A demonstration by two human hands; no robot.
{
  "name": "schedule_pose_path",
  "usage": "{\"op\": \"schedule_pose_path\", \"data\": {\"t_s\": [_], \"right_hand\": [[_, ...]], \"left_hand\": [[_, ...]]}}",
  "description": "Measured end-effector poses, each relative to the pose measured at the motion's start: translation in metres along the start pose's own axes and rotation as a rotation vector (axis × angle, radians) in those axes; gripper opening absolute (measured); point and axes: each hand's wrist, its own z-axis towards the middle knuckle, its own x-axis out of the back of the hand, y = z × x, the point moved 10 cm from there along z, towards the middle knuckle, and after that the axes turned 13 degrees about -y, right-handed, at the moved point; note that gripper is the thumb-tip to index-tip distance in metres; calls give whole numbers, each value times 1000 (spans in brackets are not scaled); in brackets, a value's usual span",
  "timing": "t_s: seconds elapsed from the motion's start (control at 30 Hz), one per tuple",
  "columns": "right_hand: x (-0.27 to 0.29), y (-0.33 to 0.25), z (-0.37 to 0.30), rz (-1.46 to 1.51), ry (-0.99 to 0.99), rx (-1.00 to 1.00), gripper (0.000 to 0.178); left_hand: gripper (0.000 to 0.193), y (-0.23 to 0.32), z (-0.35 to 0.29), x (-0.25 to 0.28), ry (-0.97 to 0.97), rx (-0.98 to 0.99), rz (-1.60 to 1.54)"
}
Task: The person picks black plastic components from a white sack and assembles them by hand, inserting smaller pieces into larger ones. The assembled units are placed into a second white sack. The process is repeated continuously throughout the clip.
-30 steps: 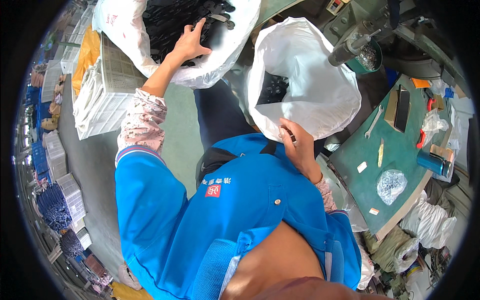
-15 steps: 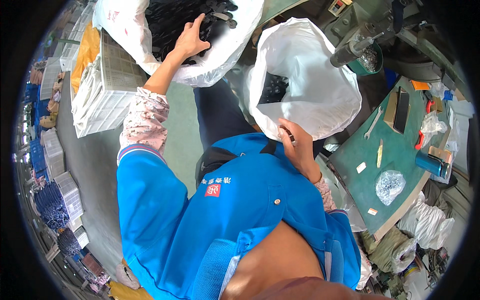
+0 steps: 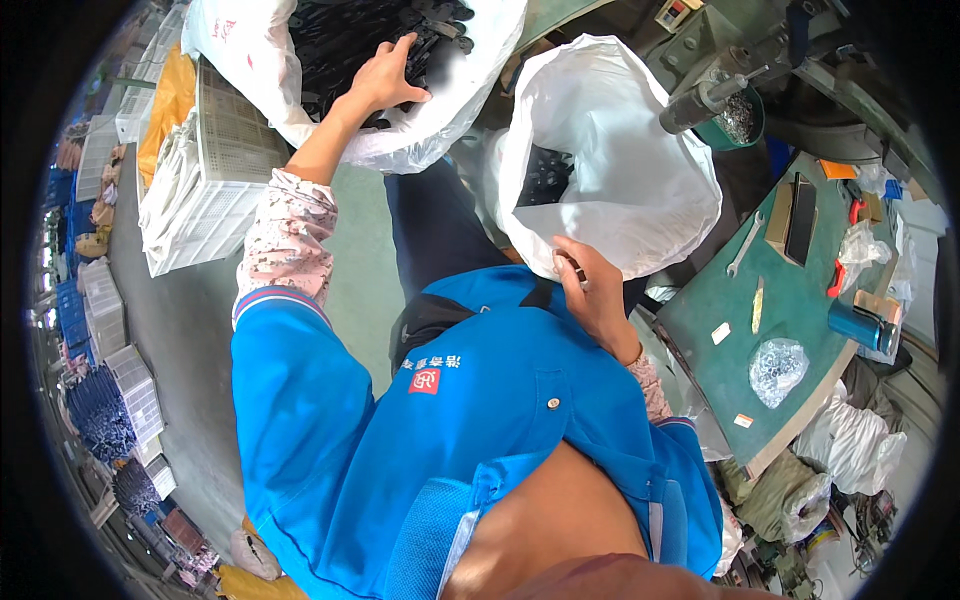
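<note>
My left hand [image 3: 383, 80] reaches into the large white bag [image 3: 250, 50] at the top left, fingers apart above a heap of flat black parts [image 3: 340, 40]. Nothing shows in its grasp. A blurred pale patch beside the fingertips hides some of the parts. My right hand [image 3: 598, 295] is closed in front of my body, at the near rim of a second white bag [image 3: 640, 235]. Between its fingers is a small dark piece [image 3: 575, 269], mostly covered. More black parts [image 3: 546, 176] lie inside the second bag, partly hidden by its folded wall.
White plastic crates [image 3: 215, 165] stand to the left. On the right, a green worktable [image 3: 690, 315] carries a wrench [image 3: 745, 245], a yellow cutter [image 3: 757, 306], a clear bag of small parts [image 3: 778, 372] and a blue bottle [image 3: 862, 328]. A machine [image 3: 700, 105] juts in at the upper right.
My left hand has shifted slightly to the right over the black parts, and the parts by its fingertips look rearranged. My right hand stays almost still.
</note>
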Motion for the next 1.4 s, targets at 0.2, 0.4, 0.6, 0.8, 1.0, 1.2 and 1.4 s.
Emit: {"op": "schedule_pose_path", "data": {"t_s": [0.2, 0.4, 0.6, 0.8, 1.0, 1.2, 1.4], "right_hand": [[-2, 1, -2, -43, 15, 70, 23], [-3, 1, -2, -60, 2, 67, 24], [-3, 4, -2, -57, -2, 52, 24], [-3, 2, -4, -69, 13, 74, 23], [-3, 2, -4, -88, 0, 77, 23], [-6, 1, -4, -104, 8, 116, 23], [-5, 3, -4, -88, 10, 75, 22]], "left_hand": [[90, 0, 2, 5, 1, 24, -32], [88, 0, 2, -1, 35, 57, -33], [87, -1, 8, 2, 22, -29, -25], [87, -9, 16, 6, 2, 77, -50], [101, -1, 18, -1, -4, 108, -35], [95, -6, 27, 1, -17, 15, -24], [90, -3, 36, -2, -184, 29, -156]]}}
